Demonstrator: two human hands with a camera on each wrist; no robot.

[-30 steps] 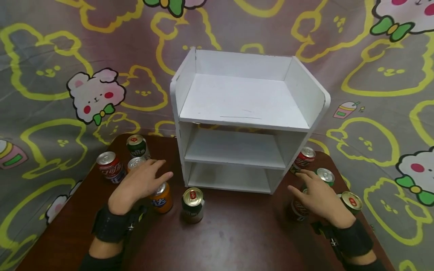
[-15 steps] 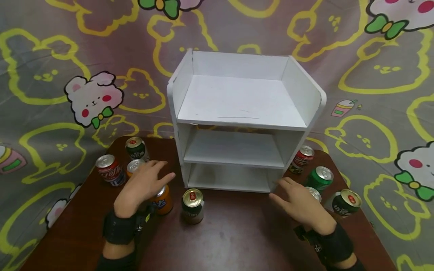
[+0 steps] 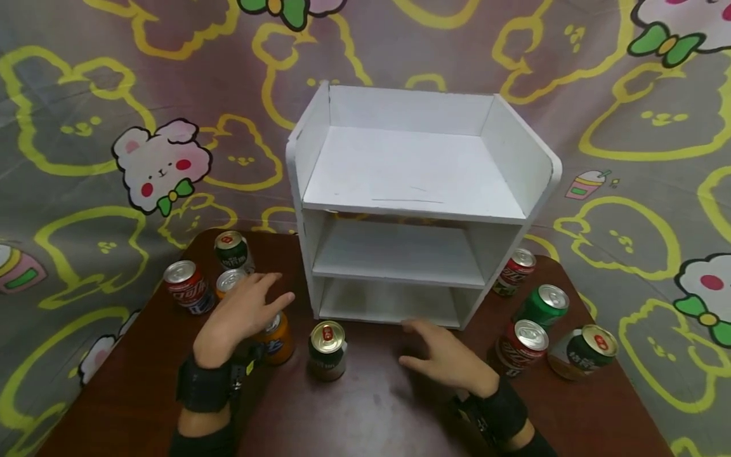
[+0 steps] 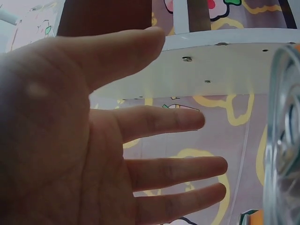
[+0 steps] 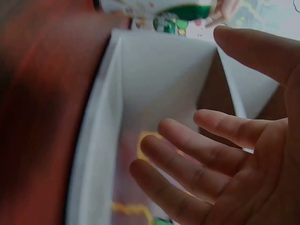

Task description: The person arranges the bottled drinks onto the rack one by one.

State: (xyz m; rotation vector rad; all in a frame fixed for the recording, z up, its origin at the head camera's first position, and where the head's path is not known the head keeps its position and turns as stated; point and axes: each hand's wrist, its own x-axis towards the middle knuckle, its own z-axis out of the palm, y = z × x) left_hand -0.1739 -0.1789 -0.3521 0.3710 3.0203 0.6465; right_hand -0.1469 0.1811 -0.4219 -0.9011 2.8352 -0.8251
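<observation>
My left hand [image 3: 240,317] hovers with spread fingers over an orange can [image 3: 276,343], holding nothing. A second orange can [image 3: 230,279] is partly hidden behind it. In the left wrist view a can's silver lid [image 4: 283,140] shows at the right edge, apart from the fingers [image 4: 164,173]. My right hand [image 3: 448,358] is over the table before the white shelf [image 3: 400,254], its fingers loosely bent around nothing. To its left stands a green can with a gold lid [image 3: 327,351], also seen as a blurred white-and-green can [image 5: 187,10] in the right wrist view.
On the left are a red can [image 3: 188,289] and a green gold-lidded can [image 3: 233,252]. Right of the shelf stand a red can [image 3: 514,273], a green can [image 3: 541,308], another red can [image 3: 520,349] and a dark green one [image 3: 582,352]. A patterned cloth [image 3: 457,38] hangs behind.
My right hand has moved left from above the right-hand cans to the table before the shelf, uncovering those cans. The left hand stays almost in place. No can has visibly shifted.
</observation>
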